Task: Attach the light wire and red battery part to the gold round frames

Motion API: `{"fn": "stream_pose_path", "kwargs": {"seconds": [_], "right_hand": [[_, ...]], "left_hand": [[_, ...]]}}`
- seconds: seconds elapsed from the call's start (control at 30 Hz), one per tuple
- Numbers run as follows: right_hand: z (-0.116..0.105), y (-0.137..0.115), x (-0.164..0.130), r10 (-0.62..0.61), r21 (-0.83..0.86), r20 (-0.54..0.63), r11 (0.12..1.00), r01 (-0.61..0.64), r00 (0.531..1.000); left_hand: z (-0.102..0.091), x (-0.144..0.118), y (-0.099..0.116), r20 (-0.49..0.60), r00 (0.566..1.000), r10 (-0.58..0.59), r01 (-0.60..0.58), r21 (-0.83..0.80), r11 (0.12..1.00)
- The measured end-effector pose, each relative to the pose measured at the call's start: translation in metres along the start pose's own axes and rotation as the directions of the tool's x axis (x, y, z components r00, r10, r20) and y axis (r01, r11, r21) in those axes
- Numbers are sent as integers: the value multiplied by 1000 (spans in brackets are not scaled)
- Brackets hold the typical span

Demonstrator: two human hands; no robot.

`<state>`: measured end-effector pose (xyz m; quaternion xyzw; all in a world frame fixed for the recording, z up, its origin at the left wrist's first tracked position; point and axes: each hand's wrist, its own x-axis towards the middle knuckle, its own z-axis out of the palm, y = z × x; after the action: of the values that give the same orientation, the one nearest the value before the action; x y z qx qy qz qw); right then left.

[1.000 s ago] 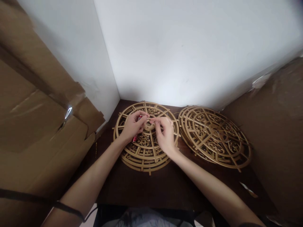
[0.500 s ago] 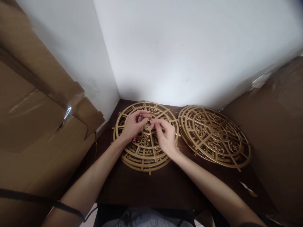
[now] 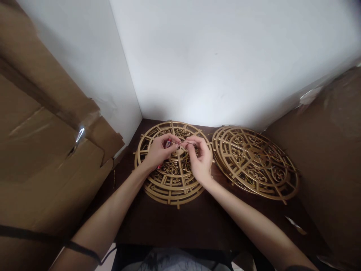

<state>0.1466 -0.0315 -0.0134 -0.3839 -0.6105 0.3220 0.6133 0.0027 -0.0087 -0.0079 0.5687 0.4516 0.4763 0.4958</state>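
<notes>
Both my hands are over a stack of round gold openwork panels [image 3: 178, 188]. My left hand [image 3: 160, 151] has thumb and forefinger pinched at one end of a thin dark wire [image 3: 184, 142]. In the crook of that hand a small red-and-white item [image 3: 168, 143] shows, and a red bit also shows below the palm; its kind is hidden, and I cannot tell whether the hand grips it. My right hand [image 3: 200, 158] pinches the wire's other side between thumb and fingers, the rest of the fingers curled.
A second stack of gold panels [image 3: 255, 162] lies to the right with thin yellow strands on it. A small white-and-tan blade-like piece [image 3: 296, 225] lies on the dark table [image 3: 175, 226]. Cardboard [image 3: 42, 150] stands at left, more cardboard [image 3: 329, 162] at right, a white wall [image 3: 211, 67] behind.
My right hand has shifted slightly right and its fingers have drawn away from the left fingertips. The thin wire now shows between the hands. My left hand has barely moved.
</notes>
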Motion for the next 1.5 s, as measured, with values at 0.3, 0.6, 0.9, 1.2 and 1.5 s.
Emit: {"fn": "stream_pose_path", "kwargs": {"seconds": [0.3, 0.6, 0.9, 1.2, 1.5], "right_hand": [[-1, 6, 1, -151, 195, -36, 968, 155, 988], [0, 11, 5, 74, 146, -9, 987, -72, 997], [-2, 15, 10, 274, 491, 55, 830, -265, 960], [-6, 12, 14, 381, 578, 145, 717, -391, 913], [-4, 14, 13, 346, 560, 182, 732, -387, 920]], "left_hand": [[2, 1, 0, -39, 999, -29, 28, -29, 999], [2, 1, -3, -22, 1000, -16, 15, -44, 999], [2, 1, -1, 1, 1000, 11, -11, 2, 1000], [1, 1, -2, 2, 1000, 30, -30, 54, 998], [1, 0, 0, 14, 998, 62, -63, 145, 987]]}}
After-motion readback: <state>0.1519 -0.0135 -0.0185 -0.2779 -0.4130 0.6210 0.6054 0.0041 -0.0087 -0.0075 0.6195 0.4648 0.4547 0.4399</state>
